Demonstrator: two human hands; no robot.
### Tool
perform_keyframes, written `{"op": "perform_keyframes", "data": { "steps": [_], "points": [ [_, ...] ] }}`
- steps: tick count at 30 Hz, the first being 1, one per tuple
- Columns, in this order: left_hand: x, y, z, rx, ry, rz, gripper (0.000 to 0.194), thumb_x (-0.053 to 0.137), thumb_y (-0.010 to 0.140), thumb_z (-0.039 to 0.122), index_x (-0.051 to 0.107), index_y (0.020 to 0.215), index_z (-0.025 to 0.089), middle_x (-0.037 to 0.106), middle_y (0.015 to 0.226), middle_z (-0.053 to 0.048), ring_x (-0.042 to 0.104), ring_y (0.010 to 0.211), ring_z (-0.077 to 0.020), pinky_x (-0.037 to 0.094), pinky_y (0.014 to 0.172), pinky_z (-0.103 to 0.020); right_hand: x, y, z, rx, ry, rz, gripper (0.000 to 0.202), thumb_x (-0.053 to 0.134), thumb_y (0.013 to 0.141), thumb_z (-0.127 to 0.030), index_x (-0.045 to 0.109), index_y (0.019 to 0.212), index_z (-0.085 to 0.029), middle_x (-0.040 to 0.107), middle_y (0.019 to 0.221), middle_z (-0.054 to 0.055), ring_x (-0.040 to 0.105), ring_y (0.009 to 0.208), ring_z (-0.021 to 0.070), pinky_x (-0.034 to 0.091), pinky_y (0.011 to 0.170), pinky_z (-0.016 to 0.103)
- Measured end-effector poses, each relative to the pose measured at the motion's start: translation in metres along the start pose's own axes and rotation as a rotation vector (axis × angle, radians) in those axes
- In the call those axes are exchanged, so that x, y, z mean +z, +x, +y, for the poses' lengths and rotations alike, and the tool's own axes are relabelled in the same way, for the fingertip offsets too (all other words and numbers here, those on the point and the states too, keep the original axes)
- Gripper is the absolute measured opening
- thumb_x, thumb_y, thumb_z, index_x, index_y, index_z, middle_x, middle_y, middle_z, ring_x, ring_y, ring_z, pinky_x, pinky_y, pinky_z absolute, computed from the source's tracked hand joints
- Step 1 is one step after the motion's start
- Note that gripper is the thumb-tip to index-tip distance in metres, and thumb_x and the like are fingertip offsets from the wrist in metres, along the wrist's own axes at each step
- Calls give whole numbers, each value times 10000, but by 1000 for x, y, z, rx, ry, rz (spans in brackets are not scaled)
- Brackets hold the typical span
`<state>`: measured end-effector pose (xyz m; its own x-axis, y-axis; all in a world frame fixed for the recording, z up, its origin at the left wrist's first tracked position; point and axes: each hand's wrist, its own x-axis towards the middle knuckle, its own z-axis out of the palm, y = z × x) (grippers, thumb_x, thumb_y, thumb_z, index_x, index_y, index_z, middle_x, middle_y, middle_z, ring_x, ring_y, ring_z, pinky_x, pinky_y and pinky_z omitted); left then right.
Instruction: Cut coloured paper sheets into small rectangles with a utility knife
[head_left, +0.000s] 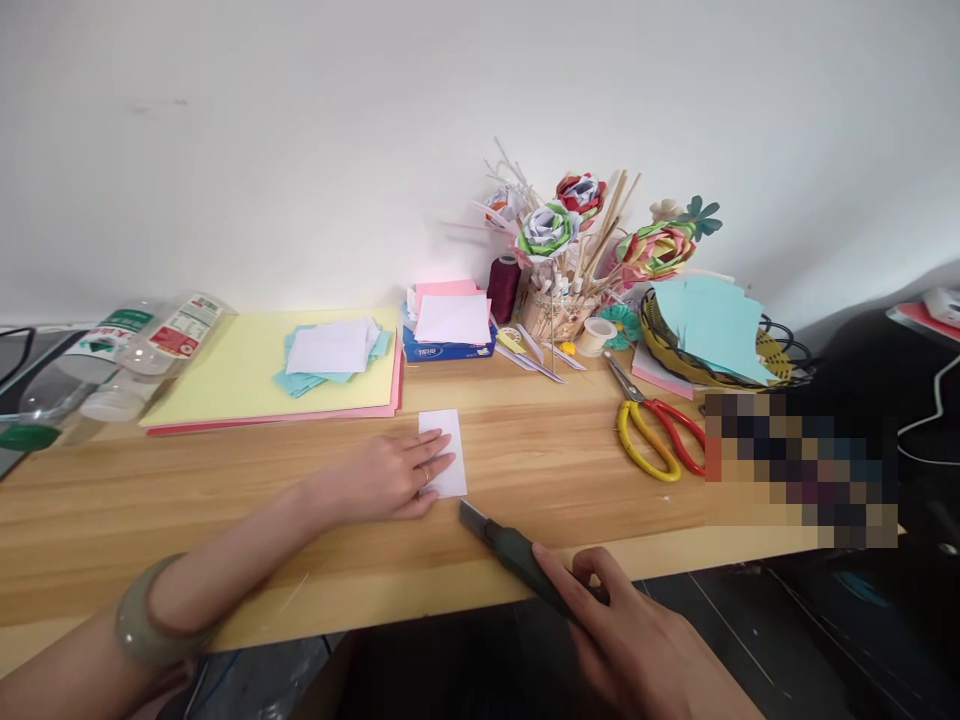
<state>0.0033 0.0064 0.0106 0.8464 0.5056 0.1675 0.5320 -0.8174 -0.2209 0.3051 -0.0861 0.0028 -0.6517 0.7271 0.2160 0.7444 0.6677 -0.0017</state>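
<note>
A small white paper rectangle (452,455) lies on the wooden table, partly covered by the fingers of my left hand (394,475). That hand rests flat on it with its fingers spread, holding no tool. My right hand (619,620) is wrapped round the dark green handle of a utility knife (525,560). The knife's blade points up and left, its tip close to the lower right corner of the paper. Part of the handle is hidden by my right hand.
Scissors (652,440) with yellow and red handles lie at the right. Behind stand a blue box (448,350), paper flowers (551,230) and a basket (651,335) of turquoise paper. Yellow sheets (217,370) and plastic bottles (176,335) are at the left. The table's front edge runs below my hands.
</note>
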Motion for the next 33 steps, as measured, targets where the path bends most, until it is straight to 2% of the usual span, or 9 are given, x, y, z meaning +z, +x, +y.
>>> {"op": "perform_keyframes", "data": {
  "steps": [4,8,13,19,27,30,33],
  "points": [
    [4,0,-2,12,-27,-5,398,337,958,272,586,1190,66,587,1245,-174,562,1161,-256,460,970,-368,0,2,-2,25,-23,-62,595,318,754,-74,383,1331,-202,562,908,34,592,474,95,413,359,192],
    [8,-2,-4,20,-49,28,375,347,958,248,593,1181,74,588,1244,-170,570,1151,-257,476,961,-378,2,4,-5,30,-47,-34,578,330,759,-87,398,1322,-204,570,887,32,551,431,94,403,350,203],
    [8,-2,-3,14,14,12,358,370,954,265,589,1182,99,590,1255,-140,570,1153,-230,481,966,-343,-1,5,-8,31,-47,-49,583,325,759,-79,404,1322,-212,559,882,24,537,421,84,401,344,199],
    [7,-1,-4,39,37,31,374,332,963,241,599,1162,74,608,1222,-161,592,1123,-239,499,939,-349,-7,10,-9,15,-23,-84,580,334,775,-85,374,1342,-198,555,877,23,555,441,84,452,382,204],
    [8,-3,-3,-8,-48,38,388,336,974,294,593,1186,97,595,1244,-144,559,1167,-231,471,982,-352,-6,13,-9,41,-80,-45,546,321,770,-71,415,1297,-178,572,860,34,586,464,111,414,340,207],
    [8,-1,-4,-8,-70,71,427,313,992,352,626,1133,99,635,1190,-136,571,1151,-223,485,971,-344,-7,14,-11,61,-99,-40,529,329,766,-74,441,1274,-174,573,842,32,569,427,108,390,312,208],
    [10,2,-4,-49,-122,162,391,326,997,332,669,1033,147,692,1098,-71,617,1088,-181,491,974,-328,-8,15,-15,65,-96,-24,508,353,762,-88,461,1252,-164,578,837,30,548,391,101,391,299,212]
  ]
}}
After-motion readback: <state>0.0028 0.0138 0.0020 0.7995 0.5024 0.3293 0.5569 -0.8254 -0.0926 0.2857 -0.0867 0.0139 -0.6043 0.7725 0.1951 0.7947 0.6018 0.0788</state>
